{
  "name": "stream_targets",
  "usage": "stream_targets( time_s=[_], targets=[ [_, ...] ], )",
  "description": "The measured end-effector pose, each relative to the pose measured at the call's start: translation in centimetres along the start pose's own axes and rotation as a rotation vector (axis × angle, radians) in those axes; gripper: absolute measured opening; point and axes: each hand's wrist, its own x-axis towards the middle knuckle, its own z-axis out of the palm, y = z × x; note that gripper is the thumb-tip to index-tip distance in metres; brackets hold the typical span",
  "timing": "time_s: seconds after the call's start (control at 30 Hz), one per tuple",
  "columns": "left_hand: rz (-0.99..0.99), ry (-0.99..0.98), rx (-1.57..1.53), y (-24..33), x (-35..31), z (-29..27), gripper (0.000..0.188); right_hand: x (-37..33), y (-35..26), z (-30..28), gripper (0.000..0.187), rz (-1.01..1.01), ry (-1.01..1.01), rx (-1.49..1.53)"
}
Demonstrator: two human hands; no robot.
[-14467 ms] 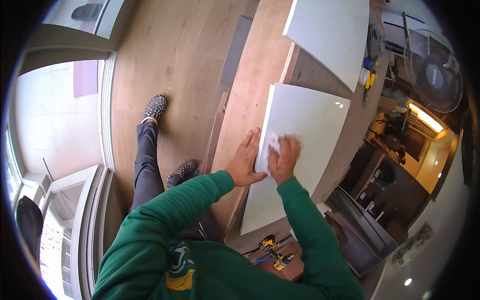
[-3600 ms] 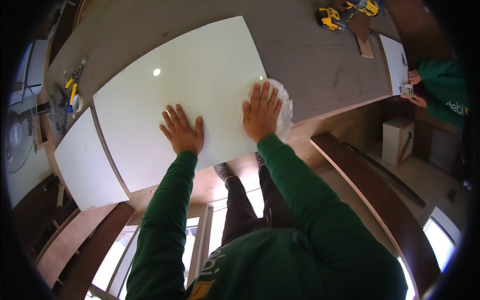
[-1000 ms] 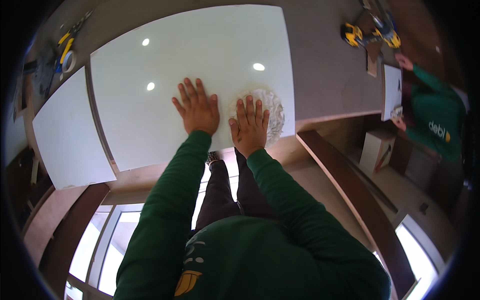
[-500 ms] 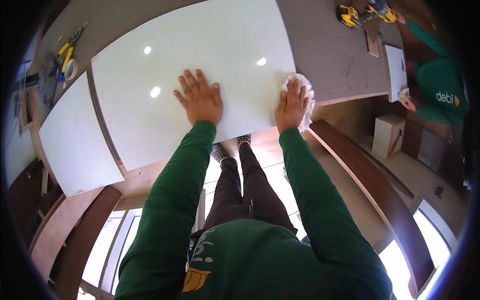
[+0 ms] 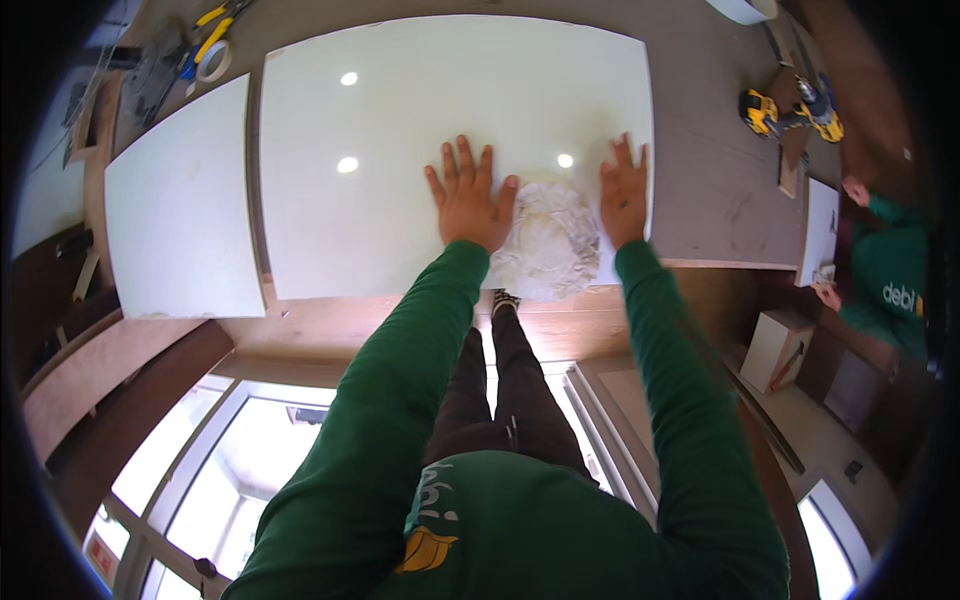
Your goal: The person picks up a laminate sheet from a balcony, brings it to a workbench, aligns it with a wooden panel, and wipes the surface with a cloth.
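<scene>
A large glossy white panel (image 5: 400,110) lies flat on the brown worktop. A crumpled white cloth (image 5: 548,240) rests at its near edge, between my hands. My left hand (image 5: 473,205) is spread on the panel, its thumb side close to the cloth's left edge. On the other side of the cloth, my right hand (image 5: 625,195) stands near the panel's right edge with fingers stretched out and slightly blurred. Neither hand grips anything. Whether the right palm touches the panel cannot be made out.
A smaller white panel (image 5: 180,205) lies to the left. Yellow-handled pliers (image 5: 213,35) and a tape roll (image 5: 213,62) sit at the far left. Yellow-and-black cordless drills (image 5: 820,115) lie far right. Beyond them, a co-worker in green (image 5: 890,270) holds a small white board (image 5: 820,225).
My right hand has come off the cloth, which now lies spread between both hands. My left hand has shifted toward the cloth. The whole view has turned and moved.
</scene>
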Motion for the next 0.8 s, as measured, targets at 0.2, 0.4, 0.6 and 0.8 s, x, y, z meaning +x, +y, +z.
stream_targets(
  time_s=[0.2, 0.4, 0.6, 0.8],
  targets=[
    [0.049, 0.031, 0.009, 1.1, 0.1, 0.1, 0.074, 1.6, 2.6, 2.2, 0.062, 0.008, -0.004, -0.464],
    [0.289, -0.053, -0.086, 6.0, -4.8, 1.9, 0.075, 2.0, 1.1, 2.1, 0.062, 0.02, -0.058, -0.446],
    [0.249, -0.084, -0.059, 0.0, -7.7, -0.6, 0.085, 2.1, 0.6, 1.5, 0.063, 0.022, -0.076, -0.447],
    [0.071, -0.053, 0.188, -10.1, -9.3, -7.9, 0.104, 2.0, 1.2, 1.6, 0.063, 0.019, -0.069, -0.477]
  ],
)
